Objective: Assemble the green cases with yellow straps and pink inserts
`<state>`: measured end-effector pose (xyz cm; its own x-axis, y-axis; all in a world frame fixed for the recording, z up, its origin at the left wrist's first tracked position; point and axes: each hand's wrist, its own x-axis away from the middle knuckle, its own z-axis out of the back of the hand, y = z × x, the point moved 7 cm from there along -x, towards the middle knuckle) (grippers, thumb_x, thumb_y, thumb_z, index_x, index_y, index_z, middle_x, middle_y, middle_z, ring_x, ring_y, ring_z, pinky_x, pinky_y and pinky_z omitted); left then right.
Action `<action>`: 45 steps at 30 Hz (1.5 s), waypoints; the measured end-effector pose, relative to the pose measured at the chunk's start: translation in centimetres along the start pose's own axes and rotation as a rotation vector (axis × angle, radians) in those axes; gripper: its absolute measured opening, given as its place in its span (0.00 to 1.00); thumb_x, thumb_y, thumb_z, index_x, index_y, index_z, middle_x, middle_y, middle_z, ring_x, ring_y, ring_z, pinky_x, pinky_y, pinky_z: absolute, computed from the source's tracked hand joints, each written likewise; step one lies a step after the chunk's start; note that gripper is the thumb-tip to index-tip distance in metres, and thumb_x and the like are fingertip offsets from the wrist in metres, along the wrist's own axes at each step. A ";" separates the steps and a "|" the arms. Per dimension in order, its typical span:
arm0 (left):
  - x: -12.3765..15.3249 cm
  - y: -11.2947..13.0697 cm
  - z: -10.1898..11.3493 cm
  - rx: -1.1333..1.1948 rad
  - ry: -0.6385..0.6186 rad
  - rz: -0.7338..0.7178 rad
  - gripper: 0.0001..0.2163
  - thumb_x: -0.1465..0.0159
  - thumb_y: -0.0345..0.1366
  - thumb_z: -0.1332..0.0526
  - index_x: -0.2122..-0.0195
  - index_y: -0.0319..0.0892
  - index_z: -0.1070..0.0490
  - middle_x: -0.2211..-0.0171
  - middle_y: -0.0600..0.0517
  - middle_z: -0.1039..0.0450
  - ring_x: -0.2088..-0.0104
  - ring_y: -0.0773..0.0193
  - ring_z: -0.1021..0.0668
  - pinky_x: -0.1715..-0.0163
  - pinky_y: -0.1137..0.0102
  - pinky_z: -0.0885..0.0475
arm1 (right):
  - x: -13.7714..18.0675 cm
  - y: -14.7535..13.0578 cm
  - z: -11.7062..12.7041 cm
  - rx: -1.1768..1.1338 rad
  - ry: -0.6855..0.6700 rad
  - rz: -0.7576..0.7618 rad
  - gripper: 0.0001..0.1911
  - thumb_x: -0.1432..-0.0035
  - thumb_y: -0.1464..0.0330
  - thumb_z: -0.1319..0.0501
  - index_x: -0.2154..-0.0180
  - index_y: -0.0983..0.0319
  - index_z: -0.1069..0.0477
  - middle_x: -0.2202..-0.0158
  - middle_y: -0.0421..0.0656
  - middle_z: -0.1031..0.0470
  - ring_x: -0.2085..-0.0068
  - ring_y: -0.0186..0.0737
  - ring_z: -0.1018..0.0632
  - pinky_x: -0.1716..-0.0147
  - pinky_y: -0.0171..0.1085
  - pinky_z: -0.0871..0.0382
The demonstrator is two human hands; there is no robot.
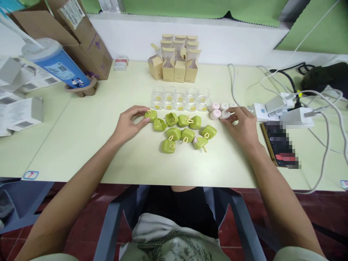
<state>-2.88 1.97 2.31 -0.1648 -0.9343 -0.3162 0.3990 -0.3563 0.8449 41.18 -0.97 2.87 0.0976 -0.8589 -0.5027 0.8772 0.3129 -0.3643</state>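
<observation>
My left hand (132, 122) pinches a green case with a yellow loop (150, 115) at the left end of a loose group. Several more green cases (173, 134) lie in front of me, some showing their hollow inside. One green case (200, 142) at the lower right has something pink in it. On the right, the fingers of my right hand (240, 123) close round a small white cylinder (224, 114). Pink and white cylinders (214, 106) stand beside it. Clear plastic boxes with yellow stickers (180, 99) form two rows behind the green cases.
Open brown cartons (174, 69) stand at the back. A blue canister (63, 67) and a large cardboard box (92, 47) are at the left, near white boxes (25, 112). Chargers with cables (296, 116) and a phone (280, 143) lie to the right. The table's front edge (174, 184) is close to me.
</observation>
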 end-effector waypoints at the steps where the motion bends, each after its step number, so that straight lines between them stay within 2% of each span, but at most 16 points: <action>1: 0.0 0.2 0.0 -0.009 -0.002 -0.016 0.22 0.34 0.54 0.25 0.47 0.44 0.15 0.43 0.43 0.16 0.46 0.54 0.15 0.36 0.59 0.20 | 0.0 0.0 0.0 -0.012 0.012 0.008 0.12 0.35 0.62 0.29 0.51 0.57 0.21 0.55 0.48 0.18 0.68 0.44 0.17 0.62 0.47 0.18; 6: 0.0 0.3 0.1 -0.069 -0.003 -0.033 0.20 0.31 0.52 0.28 0.45 0.45 0.17 0.44 0.45 0.17 0.48 0.56 0.16 0.38 0.61 0.20 | 0.0 -0.7 1.3 -0.067 0.059 0.040 0.18 0.34 0.54 0.27 0.49 0.57 0.20 0.51 0.49 0.17 0.71 0.41 0.19 0.68 0.46 0.19; 9: 0.0 0.3 0.2 -0.084 0.008 -0.037 0.20 0.29 0.54 0.31 0.45 0.45 0.18 0.43 0.44 0.18 0.49 0.55 0.16 0.40 0.60 0.20 | 0.3 -2.6 3.0 -0.057 0.151 0.096 0.13 0.27 0.54 0.32 0.50 0.54 0.20 0.52 0.48 0.16 0.71 0.41 0.21 0.70 0.45 0.23; 12: 0.1 0.5 0.1 -0.109 0.005 -0.051 0.21 0.29 0.56 0.32 0.45 0.45 0.19 0.44 0.44 0.18 0.50 0.55 0.17 0.41 0.60 0.20 | 1.2 -6.9 3.3 -0.104 0.107 0.354 0.12 0.26 0.54 0.34 0.51 0.53 0.20 0.56 0.48 0.15 0.63 0.47 0.17 0.65 0.47 0.22; 15: 0.1 0.5 -0.1 -0.134 -0.005 -0.057 0.22 0.29 0.57 0.32 0.45 0.45 0.19 0.45 0.44 0.17 0.52 0.55 0.17 0.43 0.61 0.21 | 2.9 -11.5 1.9 -0.084 -0.046 0.635 0.22 0.32 0.48 0.28 0.45 0.54 0.21 0.51 0.49 0.14 0.56 0.52 0.16 0.60 0.49 0.20; 17: 0.1 0.2 -0.2 -0.142 -0.014 -0.049 0.22 0.28 0.57 0.32 0.44 0.44 0.19 0.47 0.45 0.16 0.52 0.56 0.17 0.43 0.61 0.21 | 3.8 -13.3 0.9 0.012 -0.106 0.742 0.26 0.32 0.48 0.27 0.42 0.55 0.22 0.51 0.49 0.14 0.57 0.52 0.18 0.61 0.50 0.22; 19: 0.1 0.1 -0.2 -0.151 -0.014 -0.043 0.23 0.27 0.57 0.34 0.43 0.44 0.19 0.48 0.45 0.15 0.53 0.55 0.17 0.43 0.61 0.22 | 4.3 -14.0 0.3 0.086 -0.132 0.780 0.22 0.30 0.51 0.28 0.43 0.55 0.22 0.52 0.48 0.13 0.58 0.52 0.19 0.62 0.50 0.23; 22: 0.5 1.1 0.6 -0.189 0.075 -0.084 0.21 0.25 0.56 0.36 0.44 0.46 0.19 0.50 0.45 0.16 0.52 0.54 0.18 0.43 0.59 0.22 | 4.1 -13.5 0.4 0.031 -0.115 0.715 0.17 0.31 0.54 0.28 0.45 0.52 0.21 0.53 0.46 0.13 0.58 0.51 0.19 0.62 0.50 0.22; 26: 1.6 6.5 0.2 -0.204 0.223 -0.267 0.15 0.24 0.53 0.35 0.50 0.49 0.16 0.52 0.45 0.18 0.50 0.52 0.20 0.44 0.55 0.22 | 2.8 -11.5 1.8 -0.413 0.009 0.407 0.22 0.31 0.53 0.29 0.39 0.46 0.22 0.46 0.48 0.17 0.49 0.57 0.16 0.58 0.55 0.17; 28: 1.6 9.5 -2.6 -0.107 0.080 -0.305 0.18 0.29 0.56 0.30 0.48 0.50 0.15 0.48 0.44 0.19 0.51 0.51 0.19 0.46 0.54 0.19 | 2.5 -10.7 1.5 -0.654 0.011 0.246 0.23 0.29 0.53 0.32 0.36 0.44 0.23 0.42 0.48 0.21 0.41 0.58 0.18 0.60 0.54 0.15; 31: 1.0 12.8 -8.0 0.063 -0.191 -0.308 0.24 0.37 0.61 0.24 0.49 0.49 0.13 0.45 0.42 0.21 0.50 0.48 0.18 0.46 0.51 0.18 | 2.6 -10.5 0.0 -0.841 -0.084 0.108 0.27 0.28 0.50 0.33 0.32 0.42 0.29 0.37 0.48 0.25 0.38 0.57 0.20 0.60 0.51 0.13; 34: 0.1 14.9 -11.5 0.120 -0.261 -0.375 0.24 0.35 0.62 0.26 0.49 0.51 0.13 0.48 0.43 0.20 0.50 0.50 0.18 0.48 0.54 0.19 | 2.7 -10.4 -1.0 -0.920 -0.137 0.045 0.29 0.28 0.47 0.35 0.32 0.44 0.33 0.36 0.48 0.25 0.42 0.54 0.17 0.56 0.50 0.12; 37: -0.7 15.6 -12.8 0.081 -0.227 -0.395 0.21 0.32 0.61 0.28 0.49 0.52 0.13 0.49 0.43 0.20 0.52 0.52 0.18 0.49 0.55 0.19 | 2.4 -10.1 -0.8 -0.954 -0.090 0.027 0.25 0.27 0.44 0.37 0.36 0.46 0.31 0.37 0.48 0.23 0.46 0.51 0.16 0.54 0.48 0.13; 40: -1.3 16.2 -13.3 0.054 -0.228 -0.415 0.22 0.31 0.61 0.29 0.49 0.51 0.13 0.48 0.42 0.21 0.52 0.51 0.18 0.50 0.53 0.19 | 2.0 -9.5 0.1 -0.890 0.046 0.005 0.29 0.32 0.41 0.33 0.38 0.48 0.29 0.40 0.48 0.22 0.44 0.53 0.16 0.51 0.49 0.14; 42: -1.6 16.6 -13.7 0.053 -0.282 -0.418 0.23 0.32 0.62 0.28 0.48 0.51 0.14 0.46 0.42 0.21 0.50 0.50 0.18 0.50 0.53 0.18 | 1.9 -9.1 0.4 -0.851 0.094 -0.039 0.32 0.32 0.40 0.33 0.36 0.48 0.30 0.44 0.48 0.21 0.49 0.52 0.15 0.55 0.48 0.14; 45: -2.2 16.9 -14.3 0.045 -0.358 -0.395 0.21 0.32 0.61 0.27 0.48 0.52 0.16 0.43 0.44 0.21 0.48 0.51 0.17 0.48 0.55 0.17 | 1.9 -8.5 0.4 -0.873 0.096 -0.105 0.28 0.28 0.40 0.38 0.37 0.48 0.30 0.54 0.44 0.18 0.63 0.46 0.15 0.66 0.45 0.16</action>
<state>17.13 -2.14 11.07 -0.5951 -0.6633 -0.4537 0.2061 -0.6717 0.7116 34.07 -5.39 5.34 -0.0372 -0.8753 -0.4822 0.2032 0.4658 -0.8612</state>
